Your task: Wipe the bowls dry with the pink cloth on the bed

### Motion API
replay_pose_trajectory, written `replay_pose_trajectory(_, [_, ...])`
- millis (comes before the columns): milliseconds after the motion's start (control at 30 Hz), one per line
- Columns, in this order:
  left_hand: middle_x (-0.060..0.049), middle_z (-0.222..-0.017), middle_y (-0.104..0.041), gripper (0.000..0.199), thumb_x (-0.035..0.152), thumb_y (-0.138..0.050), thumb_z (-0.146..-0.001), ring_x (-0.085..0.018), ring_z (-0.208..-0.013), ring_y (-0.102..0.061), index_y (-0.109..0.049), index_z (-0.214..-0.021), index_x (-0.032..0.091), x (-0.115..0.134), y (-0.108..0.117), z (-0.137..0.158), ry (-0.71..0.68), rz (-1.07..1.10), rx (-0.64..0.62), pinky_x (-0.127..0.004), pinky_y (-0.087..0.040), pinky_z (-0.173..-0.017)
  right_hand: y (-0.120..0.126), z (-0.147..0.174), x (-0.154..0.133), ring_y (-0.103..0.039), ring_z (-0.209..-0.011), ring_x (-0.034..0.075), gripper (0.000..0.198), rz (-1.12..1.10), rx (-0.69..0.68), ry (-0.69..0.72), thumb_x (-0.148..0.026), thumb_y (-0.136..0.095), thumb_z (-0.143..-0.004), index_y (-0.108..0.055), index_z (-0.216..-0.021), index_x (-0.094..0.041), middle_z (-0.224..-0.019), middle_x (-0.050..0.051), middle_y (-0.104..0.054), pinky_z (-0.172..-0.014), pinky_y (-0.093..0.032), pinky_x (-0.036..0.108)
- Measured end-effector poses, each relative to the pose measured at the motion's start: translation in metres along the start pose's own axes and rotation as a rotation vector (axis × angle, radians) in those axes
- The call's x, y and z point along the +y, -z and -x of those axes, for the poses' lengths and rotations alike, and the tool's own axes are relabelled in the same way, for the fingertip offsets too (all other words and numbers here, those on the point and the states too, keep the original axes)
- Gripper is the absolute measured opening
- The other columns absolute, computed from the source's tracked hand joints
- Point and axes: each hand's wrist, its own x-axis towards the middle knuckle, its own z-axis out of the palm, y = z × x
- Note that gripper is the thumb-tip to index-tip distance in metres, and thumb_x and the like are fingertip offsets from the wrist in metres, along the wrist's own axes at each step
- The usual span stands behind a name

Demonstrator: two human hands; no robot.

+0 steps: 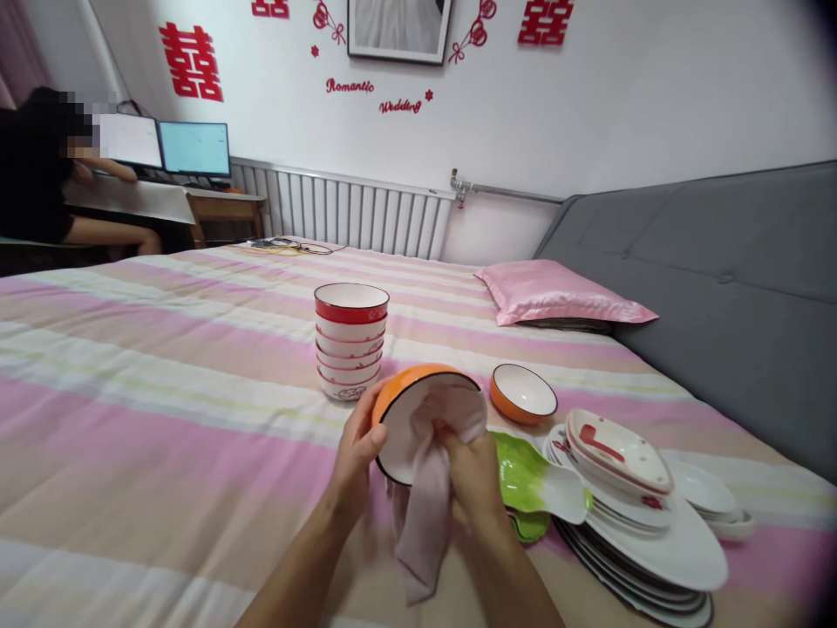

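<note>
My left hand (358,445) grips the rim and side of an orange bowl (400,429), tilted so that its white inside faces me. Bunched in my right hand (472,467) is a pale pink cloth (426,515), pressed against the inside of the bowl; one end hangs down below the rim. Behind the bowl stands a stack of red and white bowls (351,342). A second orange bowl (523,394) rests upright on the bed to the right. Close to my right hand lie green and white leaf-shaped dishes (523,471).
Stacked plates (680,545) and patterned dishes (618,449) sit at the right. A pink pillow (562,292) lies by the grey headboard (712,288). Cables (288,247) lie at the bed's far edge. A person (39,183) sits at a desk with monitors (194,148) at the left.
</note>
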Motion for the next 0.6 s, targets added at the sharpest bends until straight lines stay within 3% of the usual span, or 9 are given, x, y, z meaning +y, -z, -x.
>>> replay_pose_trajectory(167, [-0.012, -0.131, -0.054, 0.07, 0.058, -0.063, -0.068, -0.038, -0.121, -0.044, -0.055, -0.124, 0.017, 0.018, 0.01, -0.008, 0.212, -0.107, -0.23, -0.043, -0.04, -0.095, 0.023, -0.01, -0.023, -0.062, -0.084, 0.02, 0.027, 0.361, -0.122, 0.386, -0.017, -0.05, -0.073, -0.068, -0.092, -0.018, -0.091, 0.003, -0.071, -0.074, -0.046, 0.028])
replay_pose_trajectory(267, [-0.012, -0.132, -0.053, 0.069, 0.048, -0.07, -0.065, -0.036, -0.12, -0.045, -0.054, -0.126, 0.018, 0.02, 0.013, -0.009, 0.275, -0.162, -0.37, -0.043, -0.038, -0.098, 0.026, -0.005, -0.034, -0.06, -0.073, 0.019, 0.023, 0.634, -0.131, 0.446, -0.014, -0.049, -0.072, -0.067, -0.083, -0.022, -0.078, 0.001, -0.07, -0.065, -0.043, 0.025])
replay_pose_trajectory(400, [-0.01, -0.124, -0.059, 0.061, 0.034, -0.068, -0.061, -0.035, -0.114, -0.05, -0.058, -0.12, 0.018, 0.015, 0.015, -0.009, 0.296, -0.185, -0.293, -0.04, -0.041, -0.093, 0.024, 0.0, -0.038, -0.06, -0.071, 0.02, 0.026, 0.793, -0.127, 0.48, -0.012, -0.048, -0.071, -0.067, -0.085, -0.024, -0.075, 0.001, -0.069, -0.065, -0.041, 0.025])
replay_pose_trajectory(600, [-0.01, -0.1, -0.069, 0.055, 0.029, -0.061, -0.056, -0.034, -0.101, -0.058, -0.064, -0.108, 0.014, 0.007, 0.012, -0.007, 0.27, -0.049, -0.187, -0.037, -0.045, -0.084, 0.021, -0.001, -0.037, -0.06, -0.068, 0.017, 0.024, 0.7, -0.143, 0.46, -0.013, -0.049, -0.073, -0.067, -0.085, -0.022, -0.074, -0.001, -0.068, -0.063, -0.042, 0.024])
